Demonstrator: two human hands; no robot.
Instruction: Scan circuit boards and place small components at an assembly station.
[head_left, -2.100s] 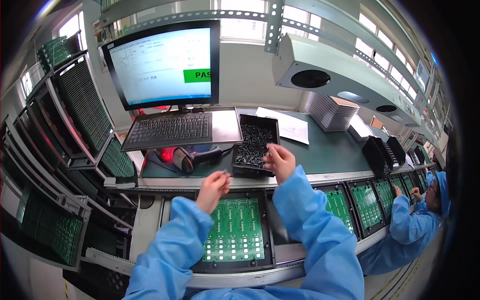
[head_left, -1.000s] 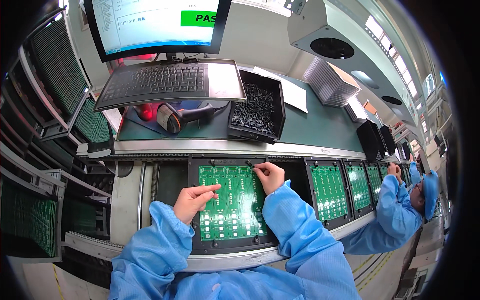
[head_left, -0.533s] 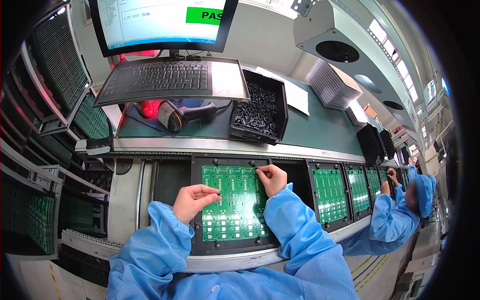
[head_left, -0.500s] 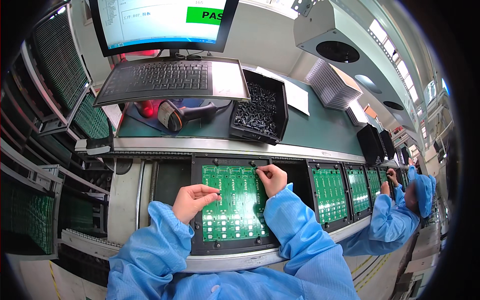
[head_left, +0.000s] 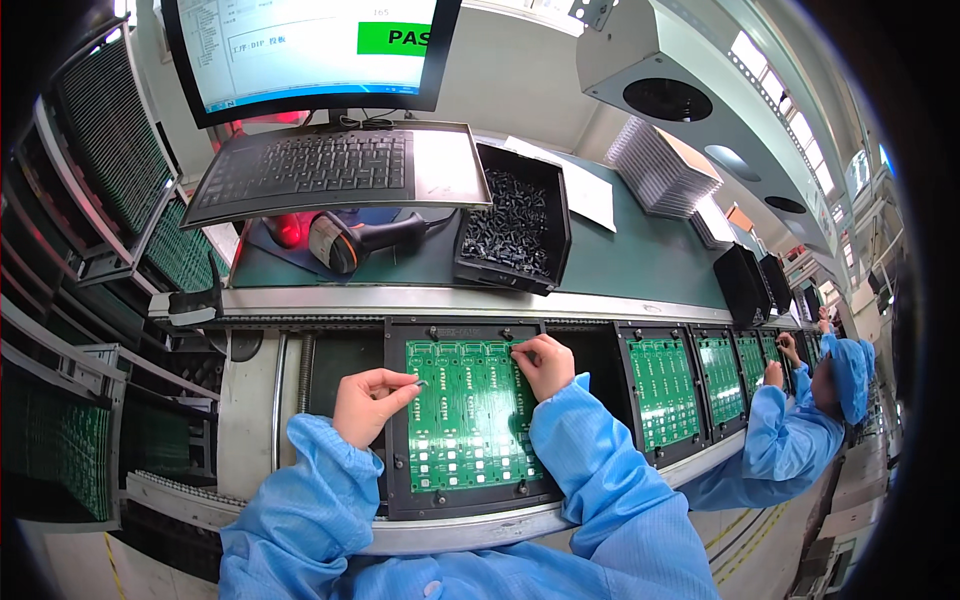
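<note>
A green circuit board panel [head_left: 470,420] lies in a black frame [head_left: 397,440] in front of me. My left hand [head_left: 368,405] is over the panel's left edge, thumb and forefinger pinched on a small dark electronic component [head_left: 422,383] that sticks out past the fingertips. At the panel's upper right corner, my right hand [head_left: 545,367] has its fingers pressed together, touching or just above the board. Whatever it may hold is hidden by the fingers. Beyond the panel stands a black bin [head_left: 560,225] full of small black parts [head_left: 508,225].
Behind the rail [head_left: 450,299] are a barcode scanner [head_left: 365,238], a keyboard [head_left: 300,168] on a raised tray and a monitor [head_left: 310,50]. More framed boards [head_left: 662,390] line up rightward, where a co-worker [head_left: 790,430] in blue works. Board racks [head_left: 60,430] stand left.
My left hand has drawn back leftward from the panel with the small component, which is turned differently. My right hand stays at the upper right corner. The whole view has shifted slightly.
</note>
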